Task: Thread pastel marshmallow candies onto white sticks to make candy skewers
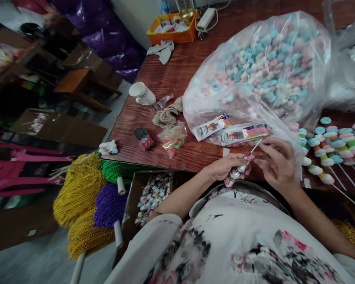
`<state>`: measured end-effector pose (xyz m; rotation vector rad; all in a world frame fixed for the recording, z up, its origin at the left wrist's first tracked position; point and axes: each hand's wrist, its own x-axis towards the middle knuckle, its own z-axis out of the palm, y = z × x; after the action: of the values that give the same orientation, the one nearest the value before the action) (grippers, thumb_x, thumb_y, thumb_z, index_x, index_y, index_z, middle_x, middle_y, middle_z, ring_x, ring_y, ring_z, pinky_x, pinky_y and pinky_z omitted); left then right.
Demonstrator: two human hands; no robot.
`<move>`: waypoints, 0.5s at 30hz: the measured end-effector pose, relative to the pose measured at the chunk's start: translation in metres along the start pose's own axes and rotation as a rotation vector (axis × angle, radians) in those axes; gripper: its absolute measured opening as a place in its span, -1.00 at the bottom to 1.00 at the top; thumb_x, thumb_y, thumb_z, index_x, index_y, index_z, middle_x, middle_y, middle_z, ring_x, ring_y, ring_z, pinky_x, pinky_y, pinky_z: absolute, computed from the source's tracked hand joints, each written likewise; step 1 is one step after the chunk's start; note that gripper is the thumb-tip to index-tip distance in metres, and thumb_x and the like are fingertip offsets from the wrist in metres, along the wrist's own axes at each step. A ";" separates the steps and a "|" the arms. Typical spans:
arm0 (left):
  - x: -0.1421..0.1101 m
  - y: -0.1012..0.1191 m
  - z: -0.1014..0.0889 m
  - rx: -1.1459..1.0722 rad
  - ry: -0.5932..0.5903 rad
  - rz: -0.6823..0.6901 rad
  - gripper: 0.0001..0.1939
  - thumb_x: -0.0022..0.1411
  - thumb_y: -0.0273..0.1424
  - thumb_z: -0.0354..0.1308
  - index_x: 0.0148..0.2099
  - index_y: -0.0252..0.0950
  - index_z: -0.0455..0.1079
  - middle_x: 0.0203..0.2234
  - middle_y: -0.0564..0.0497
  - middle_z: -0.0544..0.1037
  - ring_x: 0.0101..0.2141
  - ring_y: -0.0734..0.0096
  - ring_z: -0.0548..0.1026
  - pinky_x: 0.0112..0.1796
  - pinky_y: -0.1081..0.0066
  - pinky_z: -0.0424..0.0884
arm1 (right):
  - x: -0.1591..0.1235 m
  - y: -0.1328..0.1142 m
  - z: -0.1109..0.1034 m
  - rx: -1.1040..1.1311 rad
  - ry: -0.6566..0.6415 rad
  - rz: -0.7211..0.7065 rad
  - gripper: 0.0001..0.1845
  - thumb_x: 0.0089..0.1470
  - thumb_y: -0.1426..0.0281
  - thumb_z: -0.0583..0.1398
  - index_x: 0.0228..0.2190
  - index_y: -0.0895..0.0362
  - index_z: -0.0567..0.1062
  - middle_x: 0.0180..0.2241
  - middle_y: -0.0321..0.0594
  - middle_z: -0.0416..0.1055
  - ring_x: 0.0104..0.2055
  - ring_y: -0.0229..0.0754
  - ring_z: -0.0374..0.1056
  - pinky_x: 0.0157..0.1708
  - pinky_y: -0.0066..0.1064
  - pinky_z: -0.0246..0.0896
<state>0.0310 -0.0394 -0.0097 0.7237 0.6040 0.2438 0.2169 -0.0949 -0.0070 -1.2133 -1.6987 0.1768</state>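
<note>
My left hand (229, 165) is closed around a wrapped marshmallow skewer (239, 172) held at the table's front edge, its white stick (256, 146) pointing up and to the right. Close beside that stick is my right hand (278, 163), fingers bent, with a gap between thumb and forefinger; nothing shows between them. Behind my hands lie printed wrappers (242, 133), partly on a big clear bag of pastel marshmallows (263, 67). Unwrapped marshmallow skewers (340, 146) lie in a row to the right.
A white mug (142, 94), brown cloth (168, 113) and small bag of colourful pieces (173, 138) sit left on the table. An orange basket (171, 37) and power strip (206, 19) stand behind. Below are an open box of wrapped skewers (154, 197) and yellow cord bundles (79, 189).
</note>
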 end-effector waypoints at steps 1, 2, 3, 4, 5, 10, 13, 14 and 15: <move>-0.001 0.000 0.000 0.020 0.002 -0.020 -0.59 -0.03 -0.15 0.36 -0.36 -0.38 0.35 -0.55 0.02 0.48 -0.62 0.56 0.43 -0.61 0.58 0.26 | 0.001 0.001 -0.006 -0.128 -0.077 -0.151 -0.65 0.05 0.41 0.28 -0.09 -0.09 0.51 0.01 -0.16 0.41 0.04 -0.02 0.29 -0.02 -0.13 0.16; -0.002 -0.001 0.000 0.040 -0.005 -0.044 -0.59 -0.04 -0.15 0.35 -0.36 -0.38 0.35 -0.56 0.02 0.48 -0.63 0.56 0.42 -0.62 0.58 0.26 | 0.003 0.002 -0.010 -0.220 -0.179 -0.280 -0.63 0.06 0.41 0.27 -0.07 -0.12 0.50 0.04 -0.20 0.42 0.10 0.00 0.25 0.04 -0.08 0.07; -0.003 -0.002 0.000 0.057 -0.023 -0.069 -0.59 -0.04 -0.15 0.36 -0.35 -0.39 0.36 -0.56 0.02 0.48 -0.63 0.56 0.41 -0.63 0.58 0.25 | 0.004 0.002 -0.014 -0.269 -0.273 -0.371 -0.65 0.10 0.42 0.23 -0.07 -0.12 0.50 0.01 -0.24 0.45 0.11 -0.02 0.24 0.07 -0.06 -0.01; -0.005 -0.002 -0.001 0.071 -0.049 -0.097 -0.58 -0.04 -0.14 0.36 -0.35 -0.39 0.35 -0.56 0.02 0.48 -0.64 0.56 0.41 -0.63 0.58 0.24 | 0.005 0.002 -0.016 -0.283 -0.350 -0.422 -0.68 0.13 0.45 0.19 -0.08 -0.10 0.50 -0.07 -0.27 0.50 0.08 -0.06 0.26 0.07 -0.06 -0.06; -0.006 -0.003 -0.001 0.084 -0.081 -0.124 -0.57 -0.04 -0.13 0.36 -0.34 -0.39 0.35 -0.55 0.02 0.47 -0.63 0.56 0.41 -0.62 0.57 0.24 | 0.006 0.001 -0.017 -0.275 -0.409 -0.442 -0.70 0.16 0.48 0.13 -0.11 -0.05 0.51 -0.17 -0.29 0.54 0.01 -0.11 0.29 0.06 -0.07 -0.09; -0.010 0.003 -0.008 0.314 -0.183 -0.128 -0.55 0.16 -0.03 0.20 -0.30 -0.38 0.33 -0.48 0.04 0.42 -0.56 0.62 0.34 -0.54 0.57 0.23 | 0.008 -0.008 -0.014 -0.310 -0.553 -0.284 -0.76 0.13 0.56 0.05 -0.43 0.11 0.47 -0.53 -0.31 0.42 -0.31 -0.23 0.22 -0.02 -0.12 -0.13; -0.013 0.007 -0.006 0.678 -0.146 0.016 -0.61 0.31 -0.09 0.01 -0.34 -0.34 0.29 -0.51 0.10 0.31 -0.51 0.60 0.27 -0.46 0.55 0.24 | 0.003 -0.011 -0.012 -0.293 -0.660 -0.075 -0.79 0.10 0.57 0.06 -0.47 0.15 0.45 -0.47 -0.26 0.45 -0.31 -0.22 0.22 -0.10 -0.17 -0.14; -0.014 0.007 -0.004 0.825 -0.140 0.076 -0.62 0.35 -0.14 -0.04 -0.37 -0.33 0.27 -0.52 0.11 0.28 -0.49 0.58 0.25 -0.42 0.53 0.25 | 0.001 -0.011 -0.011 -0.278 -0.706 -0.007 -0.79 0.09 0.56 0.07 -0.48 0.15 0.44 -0.46 -0.25 0.46 -0.31 -0.21 0.22 -0.13 -0.19 -0.14; -0.015 0.007 -0.001 0.977 -0.135 0.135 -0.64 0.37 -0.19 -0.08 -0.40 -0.33 0.25 -0.52 0.10 0.27 -0.47 0.55 0.26 -0.38 0.50 0.27 | -0.002 -0.010 -0.009 -0.269 -0.752 0.063 -0.79 0.10 0.55 0.07 -0.49 0.15 0.44 -0.47 -0.24 0.46 -0.32 -0.21 0.23 -0.17 -0.21 -0.14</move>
<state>0.0181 -0.0398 0.0007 1.7117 0.5279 0.0039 0.2178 -0.1047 0.0025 -1.5119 -2.3865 0.5047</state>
